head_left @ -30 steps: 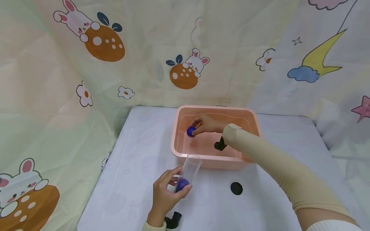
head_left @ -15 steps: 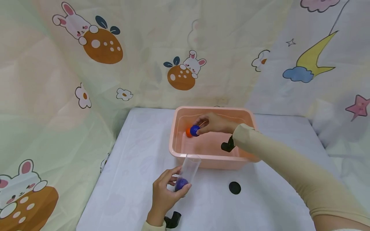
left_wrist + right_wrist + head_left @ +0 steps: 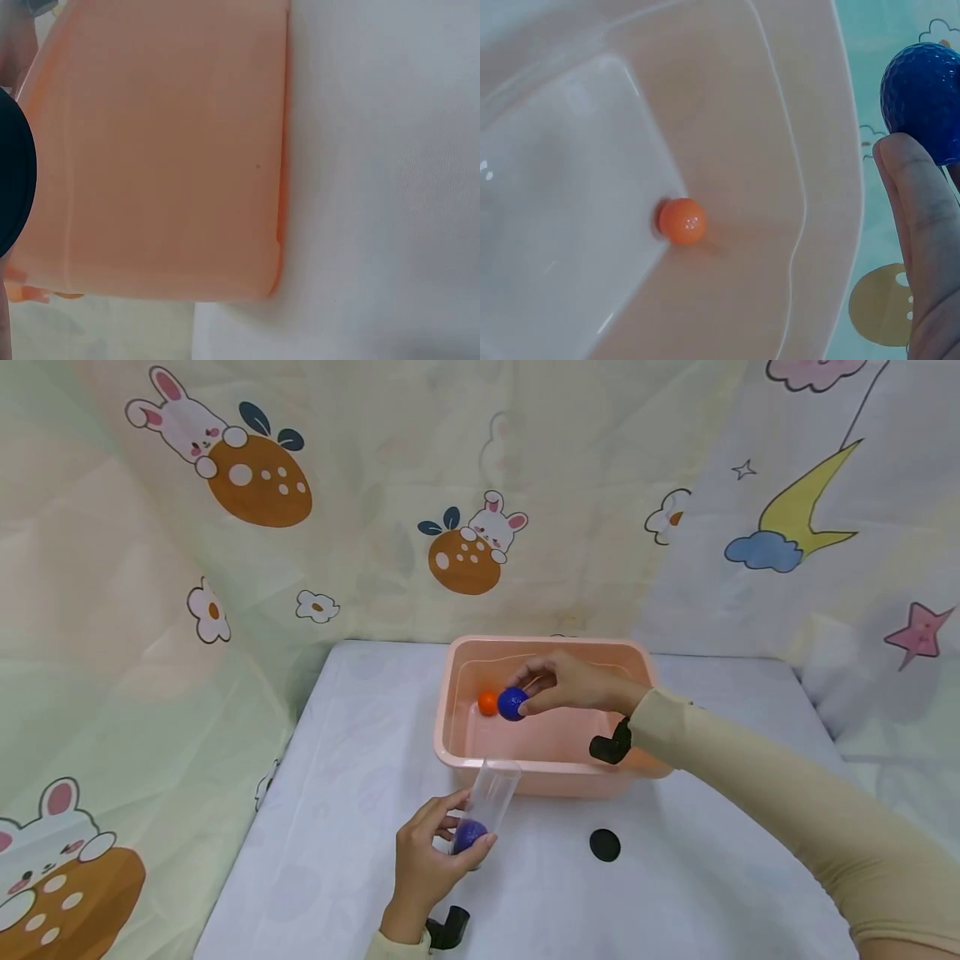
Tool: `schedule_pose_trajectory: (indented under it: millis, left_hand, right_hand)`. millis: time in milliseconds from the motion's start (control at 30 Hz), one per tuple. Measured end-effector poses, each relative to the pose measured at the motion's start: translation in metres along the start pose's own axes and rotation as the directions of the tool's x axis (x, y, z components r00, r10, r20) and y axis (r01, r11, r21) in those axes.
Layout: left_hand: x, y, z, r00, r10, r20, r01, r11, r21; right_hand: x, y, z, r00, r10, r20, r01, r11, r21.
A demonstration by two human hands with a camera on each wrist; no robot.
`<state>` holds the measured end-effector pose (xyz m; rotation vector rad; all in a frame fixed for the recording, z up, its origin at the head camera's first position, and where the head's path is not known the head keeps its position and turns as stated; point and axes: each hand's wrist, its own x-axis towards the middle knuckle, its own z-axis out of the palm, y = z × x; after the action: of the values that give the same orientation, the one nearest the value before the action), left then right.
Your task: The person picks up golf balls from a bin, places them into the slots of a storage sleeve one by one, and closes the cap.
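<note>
My right hand [image 3: 566, 683] pinches a blue golf ball [image 3: 513, 703] over the pink plastic basin [image 3: 570, 769]. The dimpled surface of that blue golf ball [image 3: 922, 101] shows at the right edge of the right wrist view. Down in a corner of the basin lies an orange ball [image 3: 682, 221]. In front of the basin, my left hand [image 3: 435, 860] grips a clear tube [image 3: 495, 789], tilted with its mouth toward the basin. Another blue ball [image 3: 470, 834] sits at the tube's lower end. The left wrist view mostly shows the basin's outer wall [image 3: 165, 150].
A black disc [image 3: 604, 844] lies on the white-covered table [image 3: 345, 793], in front of the basin and right of the tube. Patterned cloth [image 3: 360, 468] hangs behind and to the left. Black camera mounts [image 3: 611, 743] sit on both wrists.
My right hand has lifted the blue golf ball up and rightward from the basin's left side, bringing the orange ball into sight. My left hand and the tube have stayed nearly still.
</note>
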<state>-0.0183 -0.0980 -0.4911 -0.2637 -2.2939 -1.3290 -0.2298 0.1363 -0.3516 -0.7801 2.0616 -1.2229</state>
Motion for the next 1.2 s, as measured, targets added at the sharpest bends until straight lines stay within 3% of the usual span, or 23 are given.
schedule_pose_trajectory:
  millis: [667,900,1200]
  left_hand:
    - [0.004,0.004,0.005,0.999,-0.02,0.029,0.02,1.0,0.007]
    - [0.006,0.007,0.006,0.999,-0.016,0.038,0.015,1.0,0.006]
    - [0.008,0.009,0.009,0.997,0.027,0.066,-0.027,1.0,0.0]
  right_hand:
    - [-0.041,0.003,0.023,0.992,-0.128,0.017,0.128,0.991,0.045]
    - [-0.047,0.003,0.034,0.991,-0.123,0.058,0.116,0.987,0.11]
    - [-0.049,0.005,0.044,0.989,-0.135,0.064,0.132,0.99,0.046]
